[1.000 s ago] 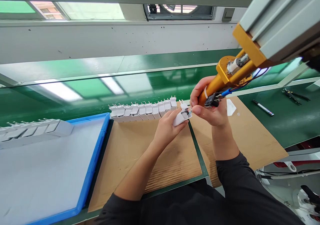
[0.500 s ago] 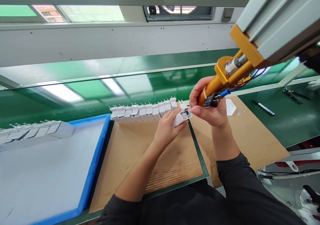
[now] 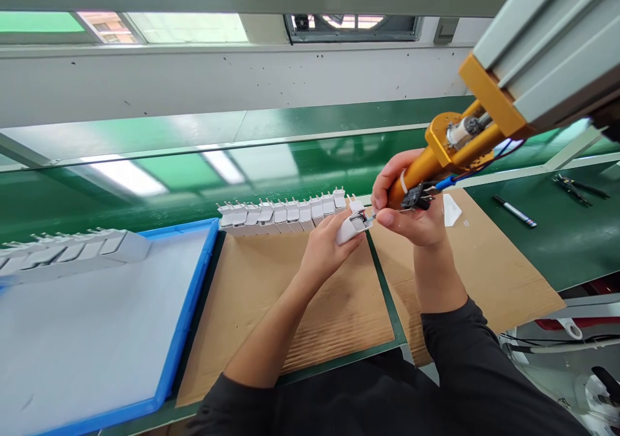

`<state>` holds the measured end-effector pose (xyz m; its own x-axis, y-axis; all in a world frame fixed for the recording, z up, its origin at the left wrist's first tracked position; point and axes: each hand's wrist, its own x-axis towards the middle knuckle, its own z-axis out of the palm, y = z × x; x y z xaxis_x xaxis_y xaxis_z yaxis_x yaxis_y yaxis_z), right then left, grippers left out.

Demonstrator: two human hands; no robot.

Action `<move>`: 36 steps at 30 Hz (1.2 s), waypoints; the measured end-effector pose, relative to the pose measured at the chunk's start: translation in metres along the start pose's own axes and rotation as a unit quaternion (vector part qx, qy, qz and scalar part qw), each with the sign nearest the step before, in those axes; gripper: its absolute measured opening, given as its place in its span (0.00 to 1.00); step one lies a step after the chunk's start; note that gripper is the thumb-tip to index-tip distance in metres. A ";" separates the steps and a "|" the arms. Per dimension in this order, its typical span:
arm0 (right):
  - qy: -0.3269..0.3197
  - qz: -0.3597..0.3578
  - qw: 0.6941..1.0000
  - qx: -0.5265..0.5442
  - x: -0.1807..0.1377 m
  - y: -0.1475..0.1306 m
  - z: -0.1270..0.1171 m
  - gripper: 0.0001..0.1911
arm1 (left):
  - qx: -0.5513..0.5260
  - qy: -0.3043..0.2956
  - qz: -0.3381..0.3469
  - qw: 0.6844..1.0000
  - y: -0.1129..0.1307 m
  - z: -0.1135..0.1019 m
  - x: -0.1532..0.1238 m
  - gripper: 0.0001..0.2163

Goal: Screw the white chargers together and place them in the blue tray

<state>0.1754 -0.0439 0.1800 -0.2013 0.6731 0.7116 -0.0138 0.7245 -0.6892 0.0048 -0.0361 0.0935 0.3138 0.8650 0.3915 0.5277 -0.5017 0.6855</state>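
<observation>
My left hand (image 3: 325,250) is closed around a white plug charger (image 3: 353,228), tilted, with its end open and small wires and parts showing inside. Its pronged plug piece (image 3: 356,205) stands out at the top. My right hand (image 3: 411,207) wraps round the lower end of a gold-coloured tubular tool (image 3: 417,172) with a black switch and a blue sleeved wire. Right-hand fingertips lie close to the charger's open end; what is between them is hidden. Behind my left hand stands a row of white plug chargers (image 3: 278,216), prongs up.
A blue-rimmed tray (image 3: 194,297) at left carries more white chargers (image 3: 72,254). Cardboard sheets (image 3: 252,307) cover the bench before me. A marker pen (image 3: 514,211) and pliers (image 3: 574,189) lie at right. The tool's large grey mount (image 3: 537,48) slants in from the upper right.
The whole view has shifted slightly. Both hands keep their grip, and the charger stays in nearly the same place by the tool's end.
</observation>
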 end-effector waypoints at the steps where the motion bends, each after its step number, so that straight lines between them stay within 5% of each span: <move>1: 0.001 -0.001 1.000 0.002 0.000 0.000 0.000 0.26 | 0.000 -0.002 -0.002 1.000 0.000 0.000 0.000 0.20; 14: 0.013 0.009 1.000 -0.015 -0.001 0.002 -0.001 0.27 | -0.033 -0.025 -0.029 0.999 0.000 -0.001 0.000 0.22; 24: 0.006 -0.050 0.999 0.018 0.001 0.004 0.002 0.22 | -0.210 -0.156 -0.100 0.960 -0.049 0.039 0.001 0.24; 36: 0.009 -0.084 0.996 0.028 0.004 0.005 0.009 0.22 | -0.096 -0.170 -0.049 0.979 -0.052 0.056 -0.004 0.22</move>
<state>0.1655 -0.0385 0.1781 -0.1733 0.5465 0.8193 -0.1010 0.8177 -0.5667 0.0200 -0.0144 0.0222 0.5314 0.8396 0.1125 0.4208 -0.3769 0.8251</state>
